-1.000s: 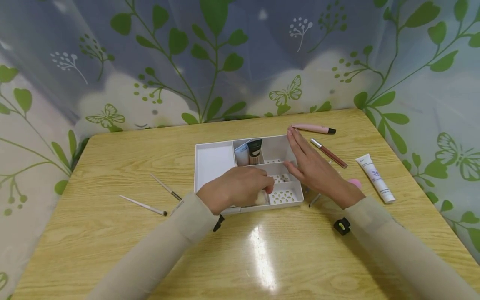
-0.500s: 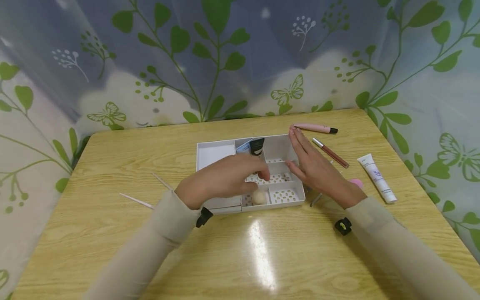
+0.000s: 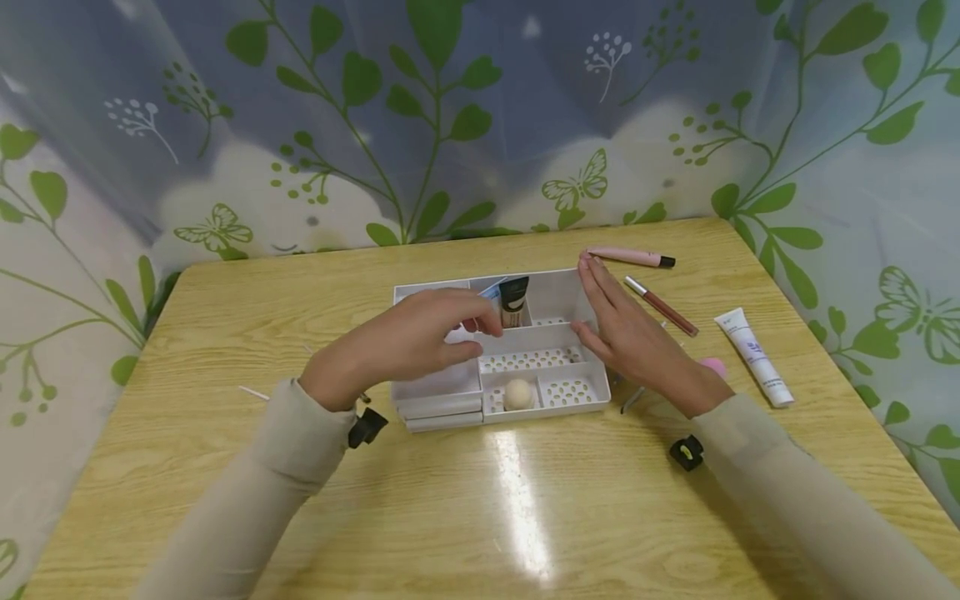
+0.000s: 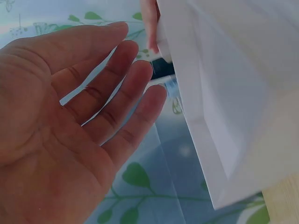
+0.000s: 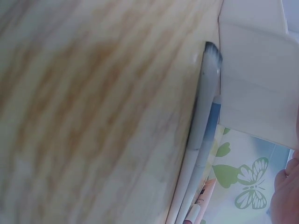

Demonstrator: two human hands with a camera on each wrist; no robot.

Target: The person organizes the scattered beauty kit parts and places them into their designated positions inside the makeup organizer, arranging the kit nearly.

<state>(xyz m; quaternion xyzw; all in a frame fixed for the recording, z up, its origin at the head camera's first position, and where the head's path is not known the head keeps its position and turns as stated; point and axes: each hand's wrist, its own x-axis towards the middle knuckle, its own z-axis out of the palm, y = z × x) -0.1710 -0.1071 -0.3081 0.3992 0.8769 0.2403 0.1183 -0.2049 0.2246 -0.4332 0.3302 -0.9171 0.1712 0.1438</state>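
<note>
A white divided organizer box (image 3: 442, 408) stands mid-table. My left hand (image 3: 412, 337) hovers over its left part, fingers loosely bent and holding nothing; the left wrist view shows the bare palm (image 4: 88, 102) beside the box wall (image 4: 243, 93). My right hand (image 3: 633, 346) rests on the box's right side with straight fingers. In a front compartment sits a round beige makeup sponge (image 3: 519, 395). A black-capped tube (image 3: 513, 302) and a light blue tube (image 3: 491, 292) stand upright in a back compartment.
Right of the box lie a pink tube with a black end (image 3: 630, 257), a lip gloss (image 3: 660, 306), a white tube (image 3: 753, 358) and a partly hidden pink thing (image 3: 712, 367). Makeup brushes (image 5: 201, 116) lie beside the box. Another brush (image 3: 253, 392) lies left, mostly behind my left arm.
My left hand has let go of the makeup sponge in the front compartment, then lifted and moved left. My right hand has stayed at the box's right side.
</note>
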